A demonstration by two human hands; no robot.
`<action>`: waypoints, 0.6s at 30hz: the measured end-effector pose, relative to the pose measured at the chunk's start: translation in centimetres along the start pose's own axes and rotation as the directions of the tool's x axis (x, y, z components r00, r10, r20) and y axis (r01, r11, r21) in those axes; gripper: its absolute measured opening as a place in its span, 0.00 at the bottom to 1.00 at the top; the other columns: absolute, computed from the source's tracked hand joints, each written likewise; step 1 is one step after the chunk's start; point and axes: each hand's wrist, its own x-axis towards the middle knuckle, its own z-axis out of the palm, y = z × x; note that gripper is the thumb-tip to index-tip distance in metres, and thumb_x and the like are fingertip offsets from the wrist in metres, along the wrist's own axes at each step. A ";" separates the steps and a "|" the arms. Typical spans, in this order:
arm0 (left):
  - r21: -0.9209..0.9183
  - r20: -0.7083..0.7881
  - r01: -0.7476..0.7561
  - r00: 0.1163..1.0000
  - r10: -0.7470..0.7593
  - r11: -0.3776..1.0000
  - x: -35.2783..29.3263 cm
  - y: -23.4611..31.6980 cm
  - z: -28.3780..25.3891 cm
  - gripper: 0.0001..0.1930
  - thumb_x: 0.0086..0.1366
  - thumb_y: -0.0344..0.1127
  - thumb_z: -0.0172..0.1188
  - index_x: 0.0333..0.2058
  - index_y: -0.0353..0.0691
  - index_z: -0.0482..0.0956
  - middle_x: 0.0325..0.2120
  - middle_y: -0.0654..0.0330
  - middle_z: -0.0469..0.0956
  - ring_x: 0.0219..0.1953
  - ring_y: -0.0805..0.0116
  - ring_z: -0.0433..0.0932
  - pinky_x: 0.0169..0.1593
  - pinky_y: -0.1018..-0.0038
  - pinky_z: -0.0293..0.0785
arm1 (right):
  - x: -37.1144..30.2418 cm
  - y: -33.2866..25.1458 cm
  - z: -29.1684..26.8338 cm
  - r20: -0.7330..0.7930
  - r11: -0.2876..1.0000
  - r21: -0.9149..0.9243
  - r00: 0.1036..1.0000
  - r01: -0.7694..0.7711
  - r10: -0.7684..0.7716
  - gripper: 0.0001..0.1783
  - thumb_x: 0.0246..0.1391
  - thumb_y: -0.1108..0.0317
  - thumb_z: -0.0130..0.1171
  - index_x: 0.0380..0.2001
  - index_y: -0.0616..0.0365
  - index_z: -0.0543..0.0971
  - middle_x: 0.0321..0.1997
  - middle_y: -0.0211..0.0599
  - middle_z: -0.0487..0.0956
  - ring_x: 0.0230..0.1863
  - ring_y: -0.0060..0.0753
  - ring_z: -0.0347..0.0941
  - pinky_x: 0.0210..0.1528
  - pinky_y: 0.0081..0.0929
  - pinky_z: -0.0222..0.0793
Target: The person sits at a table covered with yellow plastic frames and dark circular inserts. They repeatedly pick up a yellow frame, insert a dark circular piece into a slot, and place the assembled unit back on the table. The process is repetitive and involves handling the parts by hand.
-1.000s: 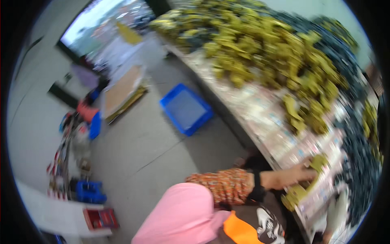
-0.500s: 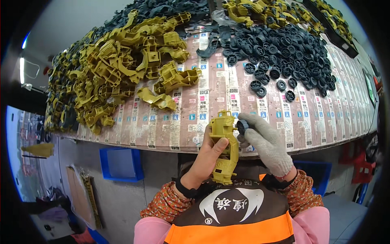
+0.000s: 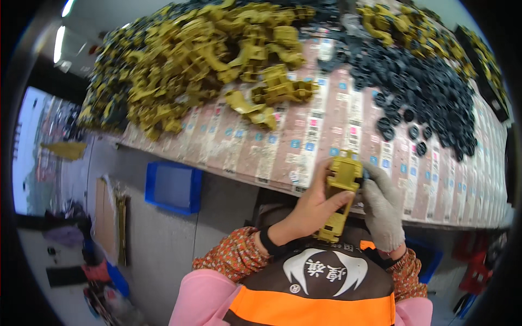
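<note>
My bare left hand (image 3: 312, 209) grips a yellow plastic toy-vehicle chassis (image 3: 345, 173), with the thumb lying across its middle. The chassis is held lengthwise above the table's near edge, its lower end over my apron. My right hand (image 3: 383, 209), in a light grey knitted glove, is closed at the chassis's right side. A small part of a dark wheel (image 3: 364, 175) shows between the gloved fingers and the chassis; the rest is hidden. Whether the wheel sits on the chassis cannot be made out.
Yellow chassis parts (image 3: 179, 65) lie heaped on the left of the table (image 3: 255, 155). Several dark wheels (image 3: 429, 92) are piled at the right. A black tray (image 3: 484, 76) holds more yellow pieces at the far right. Below the table's edge stands a blue bin (image 3: 174, 187).
The wheel in my right hand has come against the chassis's side and is mostly covered now. The chassis has been turned in my left hand. The whole view has shifted and tilted.
</note>
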 end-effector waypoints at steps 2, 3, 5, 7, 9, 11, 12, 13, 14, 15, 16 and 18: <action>0.090 -0.045 0.025 0.999 -0.021 0.996 -0.3 -1.0 0.2 0.40 0.74 0.32 0.62 0.76 0.41 0.46 0.62 0.52 0.68 0.65 0.65 0.71 0.67 0.67 0.70 | 0.0 0.0 0.3 0.004 1.000 -0.002 1.000 0.015 -0.015 0.21 0.73 0.72 0.48 0.64 0.66 0.75 0.56 0.37 0.81 0.49 0.24 0.78 0.53 0.28 0.77; 0.058 -0.041 0.048 0.998 -0.046 0.997 -0.1 -0.7 0.3 0.42 0.73 0.33 0.64 0.75 0.39 0.47 0.62 0.50 0.69 0.64 0.63 0.72 0.67 0.66 0.70 | 0.0 0.3 0.5 0.009 0.998 -0.043 0.998 0.055 -0.055 0.21 0.73 0.71 0.48 0.64 0.66 0.75 0.56 0.37 0.81 0.51 0.26 0.78 0.53 0.30 0.76; 0.150 -0.052 0.106 0.994 -0.099 0.983 0.2 -0.4 0.2 0.43 0.69 0.40 0.68 0.73 0.38 0.50 0.59 0.47 0.73 0.59 0.59 0.77 0.63 0.65 0.72 | -0.3 1.2 0.8 -0.035 0.958 -0.224 0.981 0.178 -0.190 0.21 0.74 0.70 0.48 0.64 0.66 0.75 0.56 0.41 0.80 0.51 0.29 0.78 0.54 0.31 0.76; 0.298 -0.070 -0.101 0.989 0.127 0.949 0.9 -2.7 0.8 0.43 0.68 0.46 0.68 0.72 0.40 0.51 0.53 0.36 0.76 0.56 0.39 0.79 0.59 0.56 0.74 | -0.7 1.2 0.9 -0.101 0.981 -0.145 0.984 0.130 -0.145 0.20 0.74 0.71 0.49 0.63 0.67 0.76 0.57 0.43 0.80 0.53 0.31 0.77 0.55 0.32 0.76; 0.351 0.001 0.039 0.999 -0.042 0.936 0.2 -0.1 0.3 0.45 0.70 0.47 0.67 0.73 0.38 0.48 0.52 0.31 0.76 0.54 0.30 0.77 0.58 0.51 0.74 | 0.7 3.7 -2.1 -0.052 0.898 -0.410 0.979 0.160 -0.198 0.28 0.76 0.64 0.46 0.71 0.71 0.65 0.63 0.45 0.76 0.56 0.32 0.76 0.53 0.27 0.75; 0.401 -0.022 -0.063 0.997 0.078 0.914 0.3 -2.3 0.6 0.48 0.70 0.50 0.67 0.74 0.34 0.45 0.53 0.31 0.75 0.53 0.31 0.78 0.56 0.51 0.75 | -2.0 -1.4 2.7 -0.024 0.894 -0.431 0.990 0.118 -0.142 0.26 0.69 0.67 0.55 0.65 0.71 0.73 0.59 0.52 0.79 0.54 0.42 0.78 0.55 0.35 0.76; 0.445 -0.026 -0.121 0.989 0.148 0.887 0.4 -3.4 0.5 0.50 0.69 0.50 0.67 0.74 0.33 0.44 0.53 0.31 0.75 0.53 0.31 0.78 0.56 0.51 0.75 | -3.0 -3.3 4.2 -0.025 0.891 -0.445 0.993 0.093 -0.116 0.24 0.66 0.69 0.59 0.62 0.72 0.76 0.57 0.56 0.81 0.53 0.47 0.79 0.56 0.38 0.76; 0.480 -0.020 -0.182 0.976 0.218 0.858 0.5 -4.1 0.5 0.51 0.69 0.51 0.68 0.75 0.32 0.43 0.52 0.32 0.75 0.53 0.31 0.78 0.56 0.52 0.75 | -2.8 -3.7 4.4 0.055 0.899 -0.420 0.992 0.126 -0.113 0.25 0.65 0.69 0.58 0.62 0.72 0.76 0.57 0.54 0.81 0.52 0.45 0.79 0.55 0.37 0.76; 0.513 -0.003 -0.241 0.959 0.282 0.824 0.5 -4.2 0.5 0.53 0.69 0.52 0.68 0.75 0.31 0.42 0.52 0.32 0.75 0.53 0.31 0.78 0.55 0.52 0.75 | -2.7 -3.7 4.2 0.124 0.907 -0.392 0.986 0.151 -0.110 0.26 0.64 0.70 0.58 0.62 0.73 0.76 0.56 0.52 0.81 0.51 0.44 0.78 0.53 0.36 0.77; 0.507 0.007 -0.242 0.961 0.276 0.827 0.6 -4.2 0.3 0.53 0.69 0.51 0.68 0.75 0.30 0.42 0.52 0.33 0.76 0.53 0.32 0.78 0.56 0.52 0.75 | -2.6 -3.7 3.9 0.190 0.916 -0.363 0.976 0.171 -0.107 0.26 0.63 0.70 0.58 0.62 0.73 0.75 0.56 0.51 0.81 0.50 0.42 0.78 0.51 0.34 0.77; 0.498 0.017 -0.242 0.963 0.269 0.833 0.6 -4.0 0.1 0.53 0.69 0.51 0.68 0.75 0.29 0.42 0.52 0.33 0.76 0.53 0.32 0.78 0.56 0.52 0.76 | -2.2 -3.1 3.0 0.205 0.900 -0.386 0.970 0.204 -0.132 0.27 0.61 0.69 0.58 0.62 0.73 0.75 0.56 0.49 0.81 0.51 0.41 0.78 0.50 0.35 0.78; 0.477 0.076 -0.244 0.968 0.237 0.844 0.5 -3.0 -0.2 0.52 0.69 0.50 0.68 0.74 0.26 0.44 0.53 0.34 0.76 0.54 0.33 0.78 0.56 0.53 0.76 | -1.5 -2.5 1.1 0.245 0.898 -0.388 0.963 0.205 -0.114 0.28 0.60 0.67 0.58 0.62 0.71 0.76 0.57 0.49 0.80 0.51 0.41 0.78 0.50 0.35 0.78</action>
